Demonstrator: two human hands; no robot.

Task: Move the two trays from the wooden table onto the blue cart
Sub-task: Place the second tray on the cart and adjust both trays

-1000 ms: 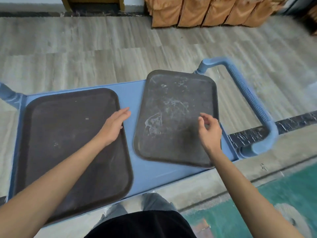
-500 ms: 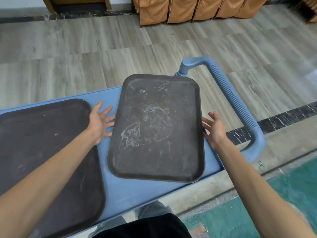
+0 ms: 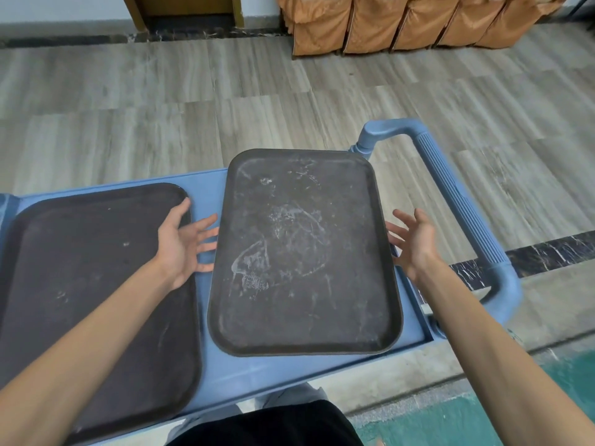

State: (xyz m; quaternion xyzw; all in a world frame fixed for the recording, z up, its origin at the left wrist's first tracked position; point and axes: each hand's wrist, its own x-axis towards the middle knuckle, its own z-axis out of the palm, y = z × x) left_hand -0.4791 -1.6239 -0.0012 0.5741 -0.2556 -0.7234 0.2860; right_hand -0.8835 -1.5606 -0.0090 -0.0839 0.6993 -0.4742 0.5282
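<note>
Two dark trays lie flat on the blue cart (image 3: 222,371). The left tray (image 3: 80,284) fills the cart's left part. The right tray (image 3: 302,252), scuffed with white marks, lies beside it with a strip of blue between them. My left hand (image 3: 185,243) hovers palm-up with fingers spread over that strip and the left tray's right edge, just beside the right tray. Spread the same way, my right hand (image 3: 415,243) sits just off the right tray's right edge. Neither hand holds anything.
The cart's ribbed blue handle (image 3: 457,201) arches up at the right end. Grey wood-look floor lies beyond the cart. Several chairs in orange covers (image 3: 402,24) stand at the back. A teal floor patch (image 3: 483,413) is at the bottom right.
The hands left the right tray's top, turned palm-up and spread out beside its two long edges. The view shifted, and both trays stay on the cart.
</note>
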